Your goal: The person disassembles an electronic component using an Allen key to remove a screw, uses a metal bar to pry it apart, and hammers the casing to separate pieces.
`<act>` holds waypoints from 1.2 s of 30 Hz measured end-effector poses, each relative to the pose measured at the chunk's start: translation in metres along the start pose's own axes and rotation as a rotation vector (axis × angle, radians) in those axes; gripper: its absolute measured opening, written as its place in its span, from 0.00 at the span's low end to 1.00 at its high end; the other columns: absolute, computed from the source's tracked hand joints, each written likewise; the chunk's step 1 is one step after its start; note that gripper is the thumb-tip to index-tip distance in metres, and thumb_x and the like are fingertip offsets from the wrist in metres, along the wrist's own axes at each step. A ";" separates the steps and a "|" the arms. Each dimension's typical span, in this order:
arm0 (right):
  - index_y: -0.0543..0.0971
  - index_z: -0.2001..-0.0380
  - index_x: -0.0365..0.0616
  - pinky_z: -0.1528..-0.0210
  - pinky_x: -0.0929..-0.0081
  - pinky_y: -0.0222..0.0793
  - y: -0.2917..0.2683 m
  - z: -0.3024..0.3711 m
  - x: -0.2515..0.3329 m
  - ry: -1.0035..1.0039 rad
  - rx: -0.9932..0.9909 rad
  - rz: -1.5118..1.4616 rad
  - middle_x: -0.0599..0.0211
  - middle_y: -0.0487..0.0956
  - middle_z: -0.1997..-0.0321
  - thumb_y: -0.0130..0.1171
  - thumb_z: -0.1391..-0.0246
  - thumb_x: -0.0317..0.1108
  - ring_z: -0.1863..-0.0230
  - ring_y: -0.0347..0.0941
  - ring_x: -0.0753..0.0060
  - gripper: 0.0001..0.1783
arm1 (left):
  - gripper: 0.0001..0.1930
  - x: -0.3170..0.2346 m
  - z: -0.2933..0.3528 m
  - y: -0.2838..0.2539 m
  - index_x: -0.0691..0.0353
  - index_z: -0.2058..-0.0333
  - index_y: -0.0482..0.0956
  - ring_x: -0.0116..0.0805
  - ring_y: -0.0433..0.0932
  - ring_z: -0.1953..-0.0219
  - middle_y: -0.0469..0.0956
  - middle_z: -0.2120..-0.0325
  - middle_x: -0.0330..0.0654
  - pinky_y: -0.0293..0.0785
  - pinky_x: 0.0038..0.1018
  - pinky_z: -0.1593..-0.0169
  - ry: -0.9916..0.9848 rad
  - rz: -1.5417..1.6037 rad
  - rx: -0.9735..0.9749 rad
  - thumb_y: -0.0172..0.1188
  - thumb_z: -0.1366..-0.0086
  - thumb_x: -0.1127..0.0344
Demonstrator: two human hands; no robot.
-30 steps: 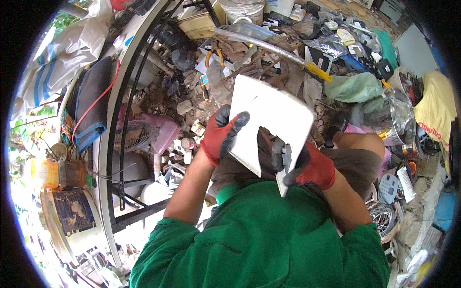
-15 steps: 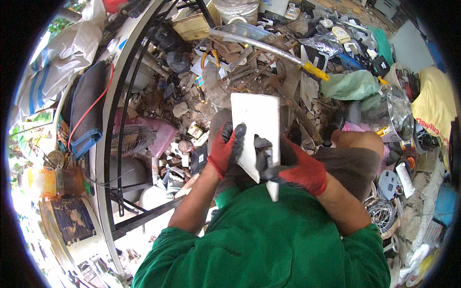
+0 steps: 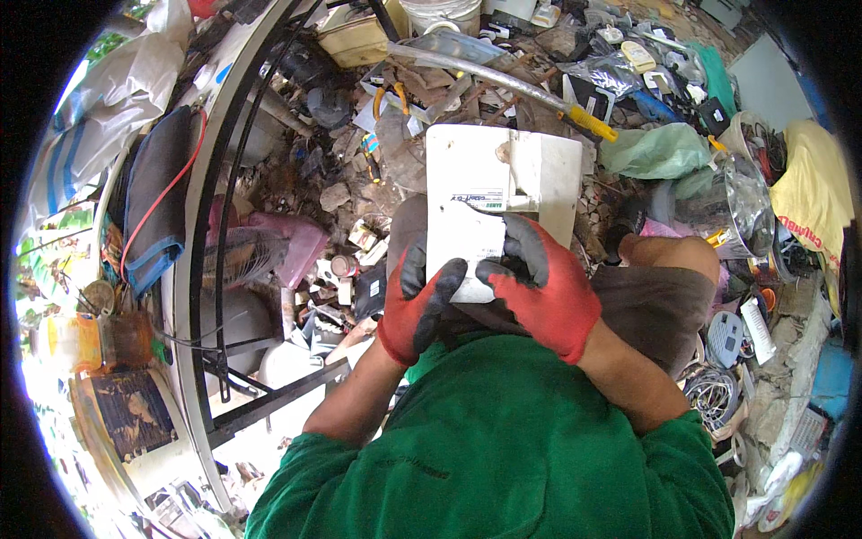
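A white plastic casing (image 3: 467, 157) is held upright over my lap, with printed labels on its face and a wider, stepped section on the right. My left hand (image 3: 417, 301), in a red glove with black palm and fingers, grips its lower left edge with the thumb on the front. On the lower right, my right hand (image 3: 549, 292), gloved the same way, has its fingers curled against the casing. Part of the right fingertips is hidden behind the white piece.
A metal bar with a yellow handle (image 3: 593, 126) lies on the rubble beyond the casing. Orange-handled pliers (image 3: 391, 97) rest near it. To my left stands a black metal frame (image 3: 235, 180); to my right are a clear plastic bin (image 3: 741, 211) and coiled cables (image 3: 712, 395).
The white casing has been turned and tilted away, so its labelled face and wider section now show. My right hand has shifted up along its right side.
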State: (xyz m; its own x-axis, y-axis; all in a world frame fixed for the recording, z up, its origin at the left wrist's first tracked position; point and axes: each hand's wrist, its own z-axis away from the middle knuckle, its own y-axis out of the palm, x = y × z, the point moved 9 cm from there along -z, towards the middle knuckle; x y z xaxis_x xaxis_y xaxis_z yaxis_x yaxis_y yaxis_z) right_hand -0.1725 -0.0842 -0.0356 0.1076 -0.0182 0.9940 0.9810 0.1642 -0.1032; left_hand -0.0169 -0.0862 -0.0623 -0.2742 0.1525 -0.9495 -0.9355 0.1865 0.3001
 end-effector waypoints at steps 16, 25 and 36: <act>0.75 0.49 0.37 0.55 0.75 0.75 -0.047 0.012 0.019 -0.145 -0.230 0.046 0.60 0.83 0.59 0.59 0.45 0.27 0.59 0.79 0.74 0.19 | 0.18 -0.010 -0.004 0.006 0.67 0.43 0.69 0.28 0.75 0.50 0.77 0.51 0.42 0.70 0.28 0.44 0.035 0.008 0.019 0.54 0.31 0.74; 0.67 0.40 0.39 0.46 0.73 0.71 -0.099 0.019 0.015 -0.254 -0.506 -0.051 0.62 0.76 0.50 0.54 0.41 0.25 0.50 0.72 0.73 0.25 | 0.19 -0.017 -0.011 0.013 0.62 0.40 0.68 0.34 0.77 0.48 0.76 0.48 0.42 0.74 0.33 0.44 -0.062 0.446 0.033 0.51 0.29 0.69; 0.59 0.33 0.35 0.40 0.72 0.68 -0.068 0.026 -0.013 0.054 -0.214 -0.572 0.57 0.74 0.42 0.56 0.42 0.24 0.43 0.72 0.68 0.34 | 0.26 0.022 -0.013 -0.003 0.64 0.35 0.60 0.38 0.73 0.42 0.71 0.42 0.47 0.72 0.33 0.41 -0.188 0.751 0.115 0.51 0.30 0.65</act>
State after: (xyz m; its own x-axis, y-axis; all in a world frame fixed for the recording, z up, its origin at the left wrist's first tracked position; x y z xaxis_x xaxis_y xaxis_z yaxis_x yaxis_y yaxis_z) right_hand -0.2453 -0.0693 -0.0403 -0.4429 -0.0959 0.8914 0.8958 -0.0885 0.4355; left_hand -0.0233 -0.0961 -0.0850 -0.7727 0.4379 -0.4596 -0.4823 0.0658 0.8735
